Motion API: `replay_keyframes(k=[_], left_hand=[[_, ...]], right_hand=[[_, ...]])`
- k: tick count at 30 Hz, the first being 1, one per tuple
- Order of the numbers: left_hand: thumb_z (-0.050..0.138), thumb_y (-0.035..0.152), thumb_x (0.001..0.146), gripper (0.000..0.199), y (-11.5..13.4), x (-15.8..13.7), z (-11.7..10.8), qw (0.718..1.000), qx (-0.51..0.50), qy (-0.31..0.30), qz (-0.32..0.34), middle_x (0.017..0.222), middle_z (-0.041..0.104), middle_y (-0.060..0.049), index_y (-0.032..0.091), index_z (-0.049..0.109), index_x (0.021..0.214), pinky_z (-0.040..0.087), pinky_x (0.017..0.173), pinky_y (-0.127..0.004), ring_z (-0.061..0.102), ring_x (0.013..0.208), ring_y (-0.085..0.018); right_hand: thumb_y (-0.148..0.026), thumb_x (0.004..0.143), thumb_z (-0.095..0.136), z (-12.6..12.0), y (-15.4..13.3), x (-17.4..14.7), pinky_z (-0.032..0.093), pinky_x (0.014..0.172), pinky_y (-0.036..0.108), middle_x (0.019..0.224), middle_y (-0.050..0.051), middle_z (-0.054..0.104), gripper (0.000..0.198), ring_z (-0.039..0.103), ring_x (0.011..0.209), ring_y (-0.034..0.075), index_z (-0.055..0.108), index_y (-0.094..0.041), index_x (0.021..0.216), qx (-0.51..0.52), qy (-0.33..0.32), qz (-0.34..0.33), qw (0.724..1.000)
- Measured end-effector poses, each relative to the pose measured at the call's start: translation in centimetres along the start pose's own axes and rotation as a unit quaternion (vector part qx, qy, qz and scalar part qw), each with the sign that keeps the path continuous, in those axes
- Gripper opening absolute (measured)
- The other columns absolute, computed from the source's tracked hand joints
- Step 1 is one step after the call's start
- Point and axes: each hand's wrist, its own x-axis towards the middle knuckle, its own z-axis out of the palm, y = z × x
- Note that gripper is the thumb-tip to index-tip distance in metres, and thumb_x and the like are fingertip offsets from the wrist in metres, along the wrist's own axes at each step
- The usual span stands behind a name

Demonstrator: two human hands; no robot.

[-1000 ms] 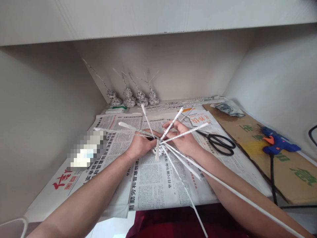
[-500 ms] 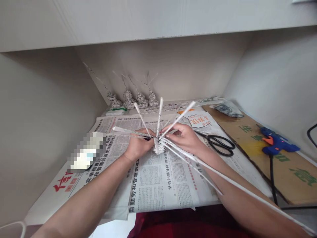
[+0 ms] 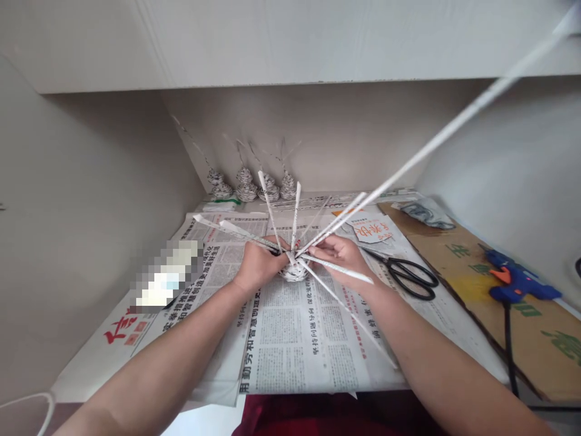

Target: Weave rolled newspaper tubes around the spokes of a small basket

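Between my two hands, over the newspaper, is a small woven paper piece (image 3: 294, 271) with rolled-paper strands fanning out in all directions. My left hand (image 3: 262, 264) grips its left side, the thumb pressed on the weave and the fingers partly hidden behind. My right hand (image 3: 338, 257) is closed at the other side, thumb and fingertips pinching a rolled paper strip (image 3: 417, 158) close to the weave. That long strip slants up past the upper right corner. Shorter strands point up, left and toward me.
Newspaper sheets (image 3: 281, 357) cover the table. Black scissors (image 3: 413, 278) lie to the right; a blue glue gun (image 3: 521, 281) rests on cardboard (image 3: 458, 266). Several woven gourd shapes (image 3: 247, 186) stand at the back. A blurred-out object (image 3: 170, 275) lies left. An overhanging panel (image 3: 272, 42) crosses above.
The long strip has swung from the lower right, over my right forearm, up to the upper right. My view has shifted slightly. Both hands stay at the woven piece.
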Motion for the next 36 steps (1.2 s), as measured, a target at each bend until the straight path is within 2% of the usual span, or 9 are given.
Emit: replay_keyframes(k=[9, 13, 17, 20, 22, 25, 28, 33, 36], left_hand=[[0.067, 0.016, 0.071, 0.005, -0.2, -0.1, -0.1, 0.997, -0.034, 0.017, 0.061, 0.078, 0.074, -0.003, 0.016, 0.071, 0.074, 0.056, 0.066, -0.026, 0.069, 0.07, -0.017], [0.065, 0.013, 0.075, 0.006, -0.2, -0.2, -0.2, 0.99, 0.018, 0.008, 0.138, 0.08, 0.073, -0.004, 0.017, 0.07, 0.075, 0.055, 0.073, -0.029, 0.068, 0.076, -0.017], [0.06, 0.006, 0.076, 0.016, -0.6, -0.1, -0.7, 0.962, 0.104, 0.004, 0.251, 0.084, 0.073, -0.004, 0.018, 0.069, 0.082, 0.051, 0.078, -0.032, 0.065, 0.079, -0.017], [0.06, 0.005, 0.077, 0.019, -0.9, -0.1, -1.2, 0.942, 0.148, -0.011, 0.302, 0.089, 0.071, -0.005, 0.018, 0.067, 0.089, 0.051, 0.078, -0.032, 0.064, 0.082, -0.018], [0.059, 0.009, 0.08, 0.017, -1.0, -0.1, -1.5, 0.931, 0.172, -0.02, 0.321, 0.092, 0.071, -0.006, 0.017, 0.066, 0.093, 0.05, 0.078, -0.033, 0.063, 0.084, -0.019], [0.058, 0.015, 0.085, 0.015, -0.7, -0.3, -1.5, 0.923, 0.181, -0.04, 0.338, 0.097, 0.07, -0.008, 0.017, 0.064, 0.098, 0.05, 0.079, -0.033, 0.062, 0.087, -0.02], [0.057, 0.017, 0.087, 0.014, 0.0, -0.7, -1.3, 0.916, 0.185, -0.053, 0.351, 0.098, 0.07, -0.008, 0.017, 0.064, 0.1, 0.051, 0.081, -0.033, 0.062, 0.09, -0.02], [0.053, 0.02, 0.091, 0.015, 1.2, -1.4, -1.0, 0.891, 0.209, -0.068, 0.397, 0.098, 0.07, -0.011, 0.014, 0.063, 0.1, 0.052, 0.08, -0.033, 0.061, 0.09, -0.02], [0.048, 0.018, 0.093, 0.018, 1.5, -1.6, -0.9, 0.876, 0.222, -0.071, 0.422, 0.098, 0.07, -0.01, 0.014, 0.063, 0.101, 0.053, 0.081, -0.033, 0.061, 0.09, -0.019]], right_hand=[[-0.036, 0.06, 0.082, 0.8, 0.2, 0.4, 0.056, 0.071, 0.035, 0.075, 0.003, 0.072, 0.029, 0.069, 0.071, 0.02, 0.065, -0.017, 0.072, 0.14, 0.095, 0.109, 0.979], [-0.029, 0.059, 0.083, 0.6, 0.2, 0.4, 0.056, 0.072, 0.032, 0.078, 0.005, 0.072, 0.025, 0.069, 0.075, 0.019, 0.064, -0.016, 0.068, 0.162, 0.088, 0.146, 0.972], [-0.028, 0.065, 0.078, 0.5, -0.3, 0.0, 0.05, 0.05, 0.023, 0.067, 0.002, 0.069, 0.018, 0.064, 0.06, 0.014, 0.065, -0.016, 0.07, 0.122, 0.056, 0.194, 0.972], [-0.043, 0.077, 0.065, 0.6, -0.8, -0.4, 0.039, 0.037, 0.021, 0.057, 0.002, 0.064, 0.03, 0.056, 0.045, 0.012, 0.065, -0.016, 0.067, 0.042, -0.001, 0.228, 0.973], [-0.051, 0.082, 0.057, 0.7, -1.0, -0.7, 0.036, 0.036, 0.022, 0.054, 0.002, 0.062, 0.039, 0.053, 0.041, 0.012, 0.064, -0.016, 0.066, -0.007, -0.003, 0.195, 0.981], [-0.043, 0.085, 0.057, 0.6, -1.0, -0.8, 0.044, 0.052, 0.025, 0.067, 0.003, 0.066, 0.029, 0.06, 0.057, 0.015, 0.067, -0.018, 0.076, -0.146, 0.078, 0.042, 0.985], [-0.032, 0.086, 0.056, 0.4, -0.9, -0.8, 0.048, 0.071, 0.032, 0.084, 0.006, 0.069, 0.019, 0.063, 0.079, 0.02, 0.071, -0.02, 0.084, -0.318, 0.144, -0.084, 0.933], [-0.033, 0.082, 0.064, 0.5, -1.1, -0.7, 0.043, 0.089, 0.043, 0.089, 0.008, 0.069, 0.013, 0.058, 0.094, 0.027, 0.071, -0.021, 0.083, -0.433, 0.181, -0.168, 0.867], [-0.038, 0.081, 0.066, 0.8, -1.0, -0.5, 0.041, 0.094, 0.044, 0.092, 0.007, 0.071, 0.017, 0.059, 0.099, 0.027, 0.072, -0.022, 0.084, -0.387, 0.171, -0.162, 0.891]])
